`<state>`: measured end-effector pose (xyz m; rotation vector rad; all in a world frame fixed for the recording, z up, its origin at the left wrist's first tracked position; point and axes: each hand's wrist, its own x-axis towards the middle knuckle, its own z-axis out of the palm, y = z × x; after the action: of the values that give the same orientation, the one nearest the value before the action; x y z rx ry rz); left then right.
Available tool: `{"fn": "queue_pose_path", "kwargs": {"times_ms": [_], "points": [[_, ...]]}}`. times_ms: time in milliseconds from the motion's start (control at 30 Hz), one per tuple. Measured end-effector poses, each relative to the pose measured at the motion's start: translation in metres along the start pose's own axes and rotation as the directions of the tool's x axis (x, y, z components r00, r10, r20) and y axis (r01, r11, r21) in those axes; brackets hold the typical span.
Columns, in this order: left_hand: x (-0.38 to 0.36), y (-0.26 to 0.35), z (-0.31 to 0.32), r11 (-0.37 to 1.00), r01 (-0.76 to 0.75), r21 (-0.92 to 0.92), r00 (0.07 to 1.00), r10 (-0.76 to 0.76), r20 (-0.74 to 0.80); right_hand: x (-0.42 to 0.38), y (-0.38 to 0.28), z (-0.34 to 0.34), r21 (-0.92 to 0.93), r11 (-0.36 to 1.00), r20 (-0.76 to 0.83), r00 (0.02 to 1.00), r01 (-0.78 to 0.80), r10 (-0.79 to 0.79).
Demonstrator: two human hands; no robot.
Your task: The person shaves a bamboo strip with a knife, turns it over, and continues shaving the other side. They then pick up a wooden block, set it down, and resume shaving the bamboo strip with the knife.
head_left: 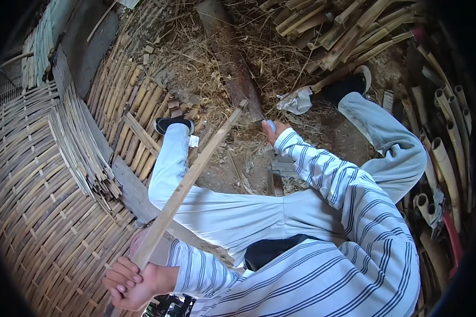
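Note:
My left hand (129,282) is closed around the lower end of a long split bamboo strip (182,187). The strip slants up and away from me, its far tip close to a dark, worn log (230,58) on the ground. Just right of that tip is my right hand (276,133), closed on a small blue-grey handle (271,126). Whatever extends from the handle cannot be made out. Pale shavings (195,58) lie around the log.
A woven bamboo panel (31,201) with thin strips (82,153) on it fills the left. Bamboo pieces (349,31) are piled at the upper right, and bamboo poles (444,153) stand along the right. A crumpled white bag (296,100) lies by my foot.

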<state>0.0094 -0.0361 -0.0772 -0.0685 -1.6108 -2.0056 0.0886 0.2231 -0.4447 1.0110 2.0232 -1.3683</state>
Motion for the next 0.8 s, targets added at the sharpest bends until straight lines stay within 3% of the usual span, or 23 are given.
{"fn": "queue_pose_path", "kwargs": {"times_ms": [100, 333, 433, 467, 567, 600, 700, 733, 767, 800], "points": [[0.004, -0.009, 0.018, 0.991, -0.057, 0.118, 0.957, 0.088, -0.276, -0.015, -0.007, 0.006, -0.041, 0.999, -0.074, 0.997, 0.028, -0.031], [0.003, -0.008, 0.039, 0.989, -0.059, 0.137, 0.958, 0.094, -0.271, -0.071, -0.060, -0.011, -0.025, 0.945, 0.268, 0.913, 0.325, -0.307], [0.003, -0.004, 0.024, 0.997, -0.020, 0.068, 0.992, 0.028, -0.122, -0.048, -0.040, 0.028, 0.004, 0.948, 0.176, 0.933, 0.319, -0.314], [0.004, -0.005, 0.023, 0.992, -0.029, 0.123, 0.981, 0.052, -0.187, -0.043, -0.041, 0.033, -0.064, 0.944, 0.101, 0.943, 0.323, -0.316], [0.018, -0.014, 0.022, 0.981, -0.042, 0.187, 0.947, 0.099, -0.307, -0.017, -0.038, 0.049, -0.045, 0.922, 0.047, 0.923, 0.385, -0.383], [0.017, -0.013, 0.022, 0.979, -0.041, 0.202, 0.948, 0.102, -0.300, -0.013, -0.036, 0.048, -0.046, 0.923, 0.106, 0.921, 0.382, -0.376], [0.016, -0.012, 0.021, 0.973, -0.044, 0.228, 0.948, 0.113, -0.297, -0.026, -0.064, 0.051, -0.055, 0.989, -0.017, 0.991, 0.135, -0.136], [0.017, -0.014, 0.024, 0.973, -0.051, 0.223, 0.942, 0.121, -0.312, -0.046, -0.075, 0.037, 0.046, 0.987, 0.098, 0.983, 0.151, -0.155], [0.017, -0.016, 0.025, 0.973, -0.057, 0.222, 0.935, 0.130, -0.331, -0.058, -0.073, 0.033, 0.018, 0.972, 0.221, 0.948, 0.233, -0.231], [0.021, -0.015, 0.022, 0.982, -0.021, 0.187, 0.933, 0.086, -0.349, -0.062, -0.070, 0.032, -0.064, 0.954, 0.211, 0.938, 0.293, -0.274]]}}
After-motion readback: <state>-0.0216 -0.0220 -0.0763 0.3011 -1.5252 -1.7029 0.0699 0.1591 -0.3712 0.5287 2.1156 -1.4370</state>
